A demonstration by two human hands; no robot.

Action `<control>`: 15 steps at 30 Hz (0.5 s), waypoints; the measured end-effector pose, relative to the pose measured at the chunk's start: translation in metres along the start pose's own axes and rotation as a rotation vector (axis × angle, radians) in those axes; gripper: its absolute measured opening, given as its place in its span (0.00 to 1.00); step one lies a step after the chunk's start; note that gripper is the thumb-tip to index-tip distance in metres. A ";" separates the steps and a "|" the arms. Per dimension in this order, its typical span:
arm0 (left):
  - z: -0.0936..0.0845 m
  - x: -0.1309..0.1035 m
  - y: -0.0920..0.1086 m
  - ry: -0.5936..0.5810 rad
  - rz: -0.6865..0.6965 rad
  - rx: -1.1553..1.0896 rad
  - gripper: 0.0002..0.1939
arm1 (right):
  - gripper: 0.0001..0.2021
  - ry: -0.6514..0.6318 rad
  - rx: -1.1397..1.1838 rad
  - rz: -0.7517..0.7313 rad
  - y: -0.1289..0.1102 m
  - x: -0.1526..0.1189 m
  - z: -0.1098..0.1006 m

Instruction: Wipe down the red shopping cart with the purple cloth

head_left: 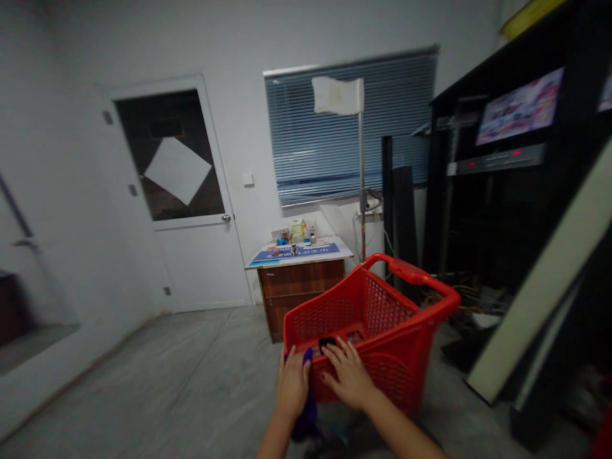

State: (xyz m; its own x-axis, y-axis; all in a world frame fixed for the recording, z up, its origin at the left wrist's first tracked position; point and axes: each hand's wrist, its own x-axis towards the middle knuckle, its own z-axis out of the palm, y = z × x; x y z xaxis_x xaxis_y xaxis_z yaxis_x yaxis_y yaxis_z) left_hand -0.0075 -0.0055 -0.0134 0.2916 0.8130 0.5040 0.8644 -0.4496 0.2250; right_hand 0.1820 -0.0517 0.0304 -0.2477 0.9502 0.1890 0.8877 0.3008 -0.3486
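Observation:
A red plastic shopping cart (415, 328) with perforated walls stands before me, its handle toward the right. At its near left corner, my left hand (291, 386) is closed on a purple cloth (308, 413). Part of the cloth pokes up between thumb and fingers, and the rest hangs down outside the cart. My right hand (351, 376) lies over the near rim with its fingers spread and holds nothing that I can see. Close to its fingertips is a small black object (327, 343) inside the basket; its kind is unclear.
Behind the cart stands a wooden cabinet (289, 284) with small items on top. A white flag (337, 95) on a pole rises before the window blinds (310, 146). Boards (530, 299) lean beside a dark rack with a screen at right. A white door (201, 268) is at left.

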 end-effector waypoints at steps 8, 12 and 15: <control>0.007 0.008 0.016 0.002 0.018 0.005 0.20 | 0.35 0.026 -0.006 -0.009 0.002 0.001 0.003; 0.005 0.006 0.006 -0.039 0.029 -0.028 0.20 | 0.36 0.030 -0.011 -0.020 0.003 0.000 0.002; 0.004 -0.001 -0.007 -0.043 -0.020 -0.048 0.20 | 0.36 0.028 -0.026 -0.017 0.004 0.000 0.005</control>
State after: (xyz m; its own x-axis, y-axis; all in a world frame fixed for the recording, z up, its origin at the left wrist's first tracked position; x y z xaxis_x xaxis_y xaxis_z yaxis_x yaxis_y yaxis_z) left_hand -0.0123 -0.0019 -0.0185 0.2930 0.8365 0.4630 0.8497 -0.4499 0.2751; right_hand 0.1839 -0.0500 0.0244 -0.2519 0.9424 0.2202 0.8935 0.3139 -0.3211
